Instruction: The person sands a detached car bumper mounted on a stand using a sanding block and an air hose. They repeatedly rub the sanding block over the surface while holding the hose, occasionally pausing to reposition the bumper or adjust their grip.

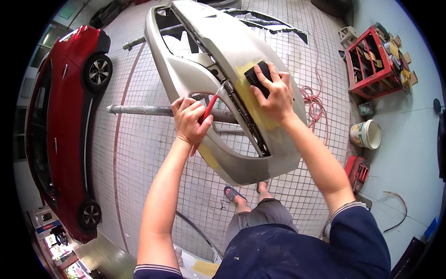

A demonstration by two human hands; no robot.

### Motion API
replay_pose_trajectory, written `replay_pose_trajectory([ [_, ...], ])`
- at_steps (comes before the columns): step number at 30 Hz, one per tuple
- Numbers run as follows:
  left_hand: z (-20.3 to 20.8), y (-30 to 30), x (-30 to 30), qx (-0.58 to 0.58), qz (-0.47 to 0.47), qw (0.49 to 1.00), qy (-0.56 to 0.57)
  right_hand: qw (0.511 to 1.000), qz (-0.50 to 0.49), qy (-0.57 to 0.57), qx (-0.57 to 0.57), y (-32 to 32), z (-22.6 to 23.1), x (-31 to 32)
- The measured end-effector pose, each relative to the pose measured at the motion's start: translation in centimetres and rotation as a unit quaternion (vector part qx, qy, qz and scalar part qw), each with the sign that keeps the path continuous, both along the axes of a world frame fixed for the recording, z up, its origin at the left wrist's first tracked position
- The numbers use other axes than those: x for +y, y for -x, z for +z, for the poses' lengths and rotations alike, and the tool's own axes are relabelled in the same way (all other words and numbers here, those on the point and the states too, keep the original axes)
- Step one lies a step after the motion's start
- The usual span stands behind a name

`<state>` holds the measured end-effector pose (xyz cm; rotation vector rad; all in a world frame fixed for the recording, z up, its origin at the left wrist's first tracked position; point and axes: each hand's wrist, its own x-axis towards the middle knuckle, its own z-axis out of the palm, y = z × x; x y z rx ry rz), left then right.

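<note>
A grey-white car bumper rests on a stand in front of me, with yellow filler patches on its surface. My right hand grips a black sanding block that lies against the large yellow patch. My left hand is closed round a slim red-handled tool. Its thin metal tip points at the dark slot along the bumper, but I cannot tell whether it touches. The exact kind of this tool does not show. The palm side of both hands is hidden.
Grey stand bars jut out to the left. A red car stands on the left. To the right are a coiled red hose, a red rack, a white bucket and a red case.
</note>
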<state>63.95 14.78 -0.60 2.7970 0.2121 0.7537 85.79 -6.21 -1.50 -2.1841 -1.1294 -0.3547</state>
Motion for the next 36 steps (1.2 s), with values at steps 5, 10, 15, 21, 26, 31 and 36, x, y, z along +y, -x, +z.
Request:
replay_pose_trajectory([
  [5, 0.1, 0.3, -0.1, -0.002, -0.003, 1.000, 0.010, 1.000, 0.024, 0.004, -0.013, 6.2, -3.4, -6.5],
  [10, -0.3, 0.4, 0.3, -0.010, -0.006, 1.000, -0.016, 0.991, 0.099, 0.050, -0.070, 0.1, -1.4, -6.4],
  [15, -0.2, 0.4, 0.0, 0.004, -0.008, 1.000, -0.003, 0.999, -0.015, 0.021, -0.025, 0.4, -1.5, -4.3],
  [21, 0.0, 0.6, 0.0, 0.000, 0.006, 1.000, -0.004, 0.995, 0.054, 0.083, -0.020, 4.4, -2.8, -10.2],
  [26, 0.2, -0.3, -0.1, 0.004, -0.003, 1.000, -0.004, 0.997, -0.066, 0.032, 0.014, -1.8, -0.1, -1.7],
  [31, -0.4, 0.5, 0.0, 0.011, 0.006, 1.000, 0.004, 0.998, 0.059, 0.016, -0.002, 5.9, -2.9, -7.7],
  [36, -0.1, 0.3, -0.1, 0.011, 0.014, 1.000, -0.002, 0.999, 0.016, 0.002, 0.042, -0.6, -0.5, -3.6],
])
